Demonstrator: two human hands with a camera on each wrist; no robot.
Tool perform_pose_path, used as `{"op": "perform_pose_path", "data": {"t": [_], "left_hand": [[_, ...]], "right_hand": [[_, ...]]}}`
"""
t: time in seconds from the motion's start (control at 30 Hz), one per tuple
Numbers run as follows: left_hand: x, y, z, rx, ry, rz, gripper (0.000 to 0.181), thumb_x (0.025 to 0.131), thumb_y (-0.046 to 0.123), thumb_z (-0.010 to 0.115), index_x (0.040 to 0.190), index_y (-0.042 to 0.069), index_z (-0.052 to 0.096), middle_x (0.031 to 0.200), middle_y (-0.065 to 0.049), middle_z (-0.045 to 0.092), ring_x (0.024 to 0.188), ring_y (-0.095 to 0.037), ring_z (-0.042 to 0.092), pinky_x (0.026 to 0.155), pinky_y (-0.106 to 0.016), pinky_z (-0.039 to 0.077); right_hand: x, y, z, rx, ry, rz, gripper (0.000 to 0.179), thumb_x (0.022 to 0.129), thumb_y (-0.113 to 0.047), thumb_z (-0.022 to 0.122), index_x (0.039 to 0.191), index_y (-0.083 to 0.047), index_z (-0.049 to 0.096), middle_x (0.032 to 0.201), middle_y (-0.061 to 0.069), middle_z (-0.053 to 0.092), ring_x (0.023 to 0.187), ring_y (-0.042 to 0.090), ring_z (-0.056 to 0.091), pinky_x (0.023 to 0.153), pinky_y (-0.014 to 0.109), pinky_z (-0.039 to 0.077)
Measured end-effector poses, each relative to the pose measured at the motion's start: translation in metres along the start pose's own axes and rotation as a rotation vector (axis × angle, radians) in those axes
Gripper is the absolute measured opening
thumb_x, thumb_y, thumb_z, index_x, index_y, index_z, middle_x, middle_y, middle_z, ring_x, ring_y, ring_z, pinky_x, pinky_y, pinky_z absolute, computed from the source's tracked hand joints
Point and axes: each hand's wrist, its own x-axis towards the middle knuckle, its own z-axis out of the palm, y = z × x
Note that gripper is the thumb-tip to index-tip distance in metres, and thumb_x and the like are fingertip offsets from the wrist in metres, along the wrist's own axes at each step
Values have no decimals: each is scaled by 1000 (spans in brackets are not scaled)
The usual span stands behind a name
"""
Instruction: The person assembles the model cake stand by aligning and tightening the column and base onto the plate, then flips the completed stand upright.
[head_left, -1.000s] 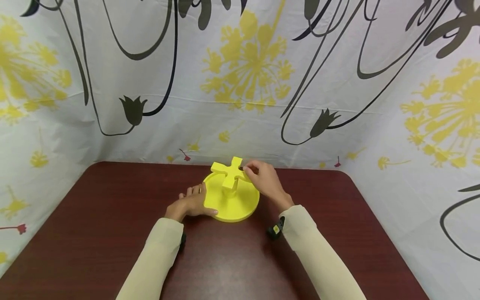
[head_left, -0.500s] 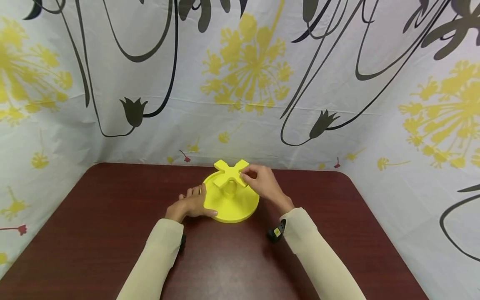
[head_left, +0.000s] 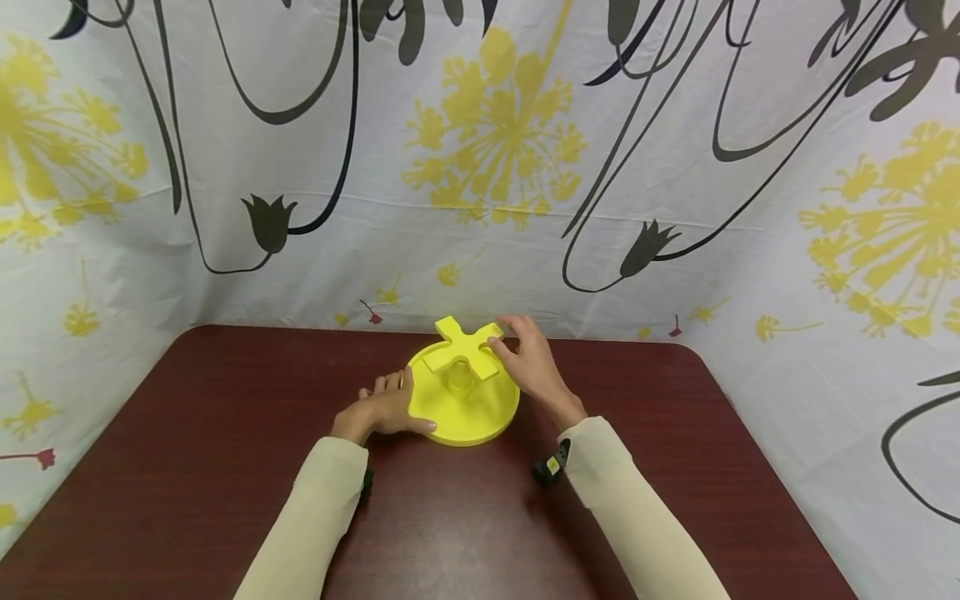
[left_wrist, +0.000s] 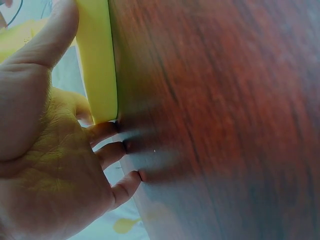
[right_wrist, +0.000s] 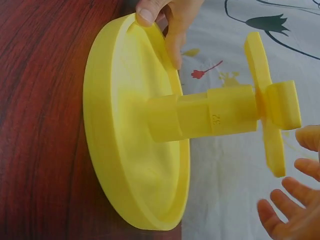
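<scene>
A yellow round base (head_left: 480, 417) with a raised rim rests on the table. From its middle rises a yellow stepped stem (right_wrist: 200, 116), marked 32, topped by a yellow four-armed cross handle (head_left: 464, 347). My left hand (head_left: 386, 408) holds the base at its left edge, thumb over the rim. In the left wrist view, several fingers (left_wrist: 111, 152) reach down to the tabletop beside it. At the right of the cross handle, my right hand (head_left: 534, 360) has its fingers spread; the right wrist view shows a small gap between them and the handle.
The dark red-brown table (head_left: 225, 467) extends around the base on all sides. Behind and at both sides hangs a white curtain (head_left: 315, 167) with yellow and grey flower prints. A dark wrist device (head_left: 552, 463) sits at the right sleeve.
The cross handle has turned on its stem, lately a little clockwise. My right hand has let go of the handle's arm and its fingers have spread. The left hand and base stay put.
</scene>
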Motion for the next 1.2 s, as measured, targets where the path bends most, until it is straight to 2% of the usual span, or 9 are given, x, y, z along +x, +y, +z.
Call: {"op": "perform_pose_path", "data": {"t": [0.1,0.2,0.5,0.7,0.8,0.93,1.03,1.2], "left_hand": [[5,-4,3,7,3,6,120,85,62,67,158,1,-6,164,-23,5,149,-43,6,114,-66,8],[6,-6,5,10,3,11,119,86,61,66,158,2,-8,164,-23,4,149,-43,5,115,-65,8],[-3,0,1,8,-2,1,113,90,56,65,158,-1,-6,163,-25,5,149,-44,6,115,-65,7],[-1,-3,3,-19,32,21,114,87,55,68,158,1,-2,162,-25,11,146,-43,11,114,-64,10],[2,-7,5,-58,75,52,114,84,53,72,158,2,2,158,-26,18,140,-42,17,109,-62,13],[3,-11,7,-72,88,76,116,82,54,73,159,3,1,156,-25,20,136,-41,19,106,-60,15],[1,-12,4,-66,81,88,117,83,55,72,159,2,0,158,-26,17,138,-43,18,107,-62,16],[-3,-14,2,-73,98,116,111,86,50,73,159,1,5,158,-24,21,136,-42,23,102,-59,21]], "right_hand": [[-1,3,1,29,-76,35,46,105,-27,50,148,-13,44,149,8,45,136,29,44,106,47,43],[-1,5,1,48,-98,47,46,106,-27,47,150,-14,41,152,7,44,137,27,44,108,48,41],[0,10,2,50,-58,42,36,104,-25,53,136,-11,58,131,10,54,115,28,55,98,47,47],[-1,10,1,61,-44,49,31,103,-24,55,129,-9,63,121,10,57,97,25,53,85,40,46],[-1,9,0,66,-45,59,31,103,-24,55,129,-10,63,122,10,58,97,26,53,85,40,45],[-2,9,0,62,-54,72,32,103,-26,56,130,-11,62,127,9,60,106,25,57,89,42,49],[-3,9,0,60,-55,74,32,103,-27,56,130,-12,63,124,8,62,103,24,59,85,41,51],[-3,9,-1,62,-44,65,29,102,-25,57,126,-12,65,116,8,66,94,22,61,77,35,52]]}}
